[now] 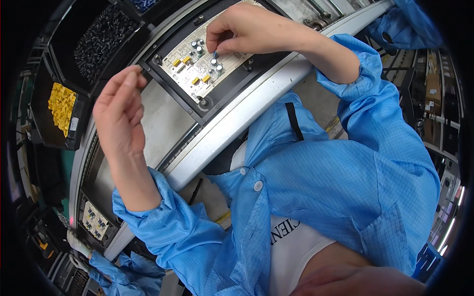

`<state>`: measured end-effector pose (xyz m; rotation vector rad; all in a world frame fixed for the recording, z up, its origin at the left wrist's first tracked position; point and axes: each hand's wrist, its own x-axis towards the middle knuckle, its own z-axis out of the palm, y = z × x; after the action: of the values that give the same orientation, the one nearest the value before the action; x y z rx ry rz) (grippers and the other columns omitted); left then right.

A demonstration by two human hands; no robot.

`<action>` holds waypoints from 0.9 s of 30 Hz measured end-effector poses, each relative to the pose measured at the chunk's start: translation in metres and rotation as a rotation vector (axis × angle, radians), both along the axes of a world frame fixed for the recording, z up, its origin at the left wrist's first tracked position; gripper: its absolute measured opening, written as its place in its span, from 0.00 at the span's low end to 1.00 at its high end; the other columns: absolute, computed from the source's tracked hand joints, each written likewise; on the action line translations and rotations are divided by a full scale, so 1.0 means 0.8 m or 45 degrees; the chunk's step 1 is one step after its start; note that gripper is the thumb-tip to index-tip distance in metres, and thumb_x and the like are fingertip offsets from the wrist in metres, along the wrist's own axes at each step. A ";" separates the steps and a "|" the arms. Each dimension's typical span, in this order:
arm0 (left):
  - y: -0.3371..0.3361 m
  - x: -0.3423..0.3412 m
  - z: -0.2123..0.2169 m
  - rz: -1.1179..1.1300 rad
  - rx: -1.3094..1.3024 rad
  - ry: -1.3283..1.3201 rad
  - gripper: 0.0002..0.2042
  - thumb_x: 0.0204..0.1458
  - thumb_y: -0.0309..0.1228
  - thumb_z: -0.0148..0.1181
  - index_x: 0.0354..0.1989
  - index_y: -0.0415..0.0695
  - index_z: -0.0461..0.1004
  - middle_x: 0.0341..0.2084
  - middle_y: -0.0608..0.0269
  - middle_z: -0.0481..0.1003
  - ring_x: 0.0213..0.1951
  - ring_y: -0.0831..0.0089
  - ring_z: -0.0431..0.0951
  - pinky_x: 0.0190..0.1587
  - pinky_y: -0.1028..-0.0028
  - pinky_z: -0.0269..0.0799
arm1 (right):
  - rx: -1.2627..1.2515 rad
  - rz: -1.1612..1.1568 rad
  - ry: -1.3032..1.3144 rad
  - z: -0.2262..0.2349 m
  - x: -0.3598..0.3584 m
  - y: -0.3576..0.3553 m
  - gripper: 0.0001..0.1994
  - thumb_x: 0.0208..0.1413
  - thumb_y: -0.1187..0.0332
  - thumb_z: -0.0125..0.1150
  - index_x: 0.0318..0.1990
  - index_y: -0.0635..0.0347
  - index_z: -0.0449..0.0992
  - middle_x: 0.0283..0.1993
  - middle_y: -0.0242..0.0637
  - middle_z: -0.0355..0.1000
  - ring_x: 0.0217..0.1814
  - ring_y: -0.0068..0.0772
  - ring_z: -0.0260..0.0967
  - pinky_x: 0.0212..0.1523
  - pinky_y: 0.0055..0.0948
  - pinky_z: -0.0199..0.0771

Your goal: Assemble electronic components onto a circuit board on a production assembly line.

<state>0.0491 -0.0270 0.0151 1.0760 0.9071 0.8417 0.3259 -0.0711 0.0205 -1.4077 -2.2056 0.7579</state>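
On a white circuit board point(207, 56) seated in a black carrier frame point(237, 81), the right hand point(247, 29) pinches a small component against it, while the left hand point(120, 111) hovers beside the frame, loosely curled, holding nothing visible.

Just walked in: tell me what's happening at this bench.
A person in a blue smock works at a conveyor line. The right hand pinches a small part down among the cylindrical components on a pale circuit board seated in a black carrier. The left hand is raised above the line, fingers loosely curled. Bins of yellow parts and black parts sit on the left.
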 end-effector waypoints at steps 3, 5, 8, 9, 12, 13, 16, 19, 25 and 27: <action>-0.009 0.010 0.000 -0.033 0.073 0.137 0.10 0.55 0.29 0.60 0.42 0.36 0.77 0.27 0.65 0.76 0.17 0.92 0.55 0.17 0.89 0.44 | -0.038 -0.030 -0.137 0.014 -0.003 -0.005 0.08 0.47 0.71 0.60 0.33 0.64 0.79 0.29 0.49 0.76 0.31 0.48 0.75 0.36 0.36 0.74; -0.011 0.012 0.001 -0.048 0.091 0.213 0.10 0.55 0.29 0.61 0.42 0.37 0.78 0.27 0.66 0.77 0.17 0.92 0.55 0.17 0.89 0.44 | -0.049 -0.015 -0.135 0.008 0.001 -0.008 0.07 0.47 0.70 0.60 0.32 0.63 0.79 0.29 0.48 0.76 0.31 0.47 0.75 0.36 0.36 0.74; -0.010 0.022 -0.002 -0.099 0.126 0.241 0.10 0.54 0.30 0.61 0.42 0.39 0.78 0.26 0.68 0.77 0.18 0.92 0.55 0.18 0.88 0.45 | -0.050 -0.026 -0.207 -0.008 0.005 -0.008 0.06 0.49 0.71 0.61 0.34 0.62 0.79 0.30 0.45 0.76 0.33 0.42 0.75 0.37 0.36 0.74; -0.010 0.023 -0.003 -0.116 0.121 0.260 0.10 0.54 0.31 0.62 0.41 0.39 0.78 0.26 0.68 0.77 0.18 0.92 0.55 0.19 0.88 0.45 | -0.051 -0.058 -0.269 -0.013 0.004 -0.008 0.06 0.51 0.72 0.62 0.37 0.60 0.79 0.31 0.41 0.77 0.35 0.37 0.76 0.39 0.35 0.74; -0.009 0.023 -0.007 -0.148 0.131 0.311 0.10 0.54 0.31 0.62 0.41 0.39 0.78 0.27 0.68 0.77 0.18 0.92 0.56 0.19 0.88 0.46 | 0.027 -0.044 -0.311 -0.017 0.004 -0.011 0.06 0.51 0.72 0.62 0.37 0.60 0.79 0.31 0.42 0.76 0.34 0.40 0.75 0.37 0.35 0.74; -0.009 0.023 -0.008 -0.161 0.148 0.342 0.10 0.54 0.31 0.62 0.41 0.39 0.78 0.27 0.68 0.77 0.19 0.92 0.57 0.19 0.88 0.46 | 0.026 -0.046 -0.309 -0.017 0.003 -0.012 0.06 0.51 0.72 0.62 0.37 0.60 0.79 0.31 0.42 0.76 0.34 0.40 0.75 0.37 0.35 0.74; -0.011 0.023 -0.003 -0.202 0.145 0.393 0.10 0.54 0.30 0.62 0.41 0.38 0.78 0.28 0.68 0.77 0.20 0.92 0.58 0.20 0.88 0.49 | 0.130 -0.052 -0.363 -0.015 -0.002 -0.019 0.05 0.51 0.72 0.62 0.35 0.61 0.78 0.30 0.41 0.76 0.33 0.41 0.75 0.37 0.36 0.74; -0.015 0.029 -0.006 -0.291 0.248 0.410 0.09 0.55 0.27 0.61 0.41 0.36 0.77 0.27 0.68 0.78 0.20 0.90 0.61 0.22 0.86 0.55 | 0.210 -0.086 -0.439 -0.015 -0.007 -0.023 0.06 0.51 0.72 0.62 0.35 0.61 0.78 0.30 0.41 0.76 0.33 0.42 0.75 0.36 0.37 0.74; -0.017 0.030 -0.015 -0.541 0.820 0.868 0.08 0.47 0.19 0.56 0.35 0.41 0.78 0.25 0.63 0.75 0.20 0.80 0.65 0.24 0.78 0.62 | 0.166 -0.148 -0.297 -0.006 -0.006 -0.019 0.09 0.50 0.71 0.62 0.39 0.62 0.77 0.30 0.40 0.76 0.33 0.40 0.76 0.35 0.34 0.75; -0.015 0.034 -0.008 -0.565 0.854 0.856 0.08 0.47 0.19 0.55 0.35 0.41 0.78 0.26 0.62 0.76 0.20 0.79 0.66 0.24 0.77 0.62 | 0.165 -0.152 -0.187 0.012 0.022 -0.003 0.12 0.48 0.71 0.64 0.41 0.63 0.76 0.31 0.41 0.76 0.33 0.39 0.76 0.36 0.33 0.75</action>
<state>0.0767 -0.0393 0.0090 2.1381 0.8842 0.3972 0.3434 -0.0735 0.0299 -1.5570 -2.2111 0.4749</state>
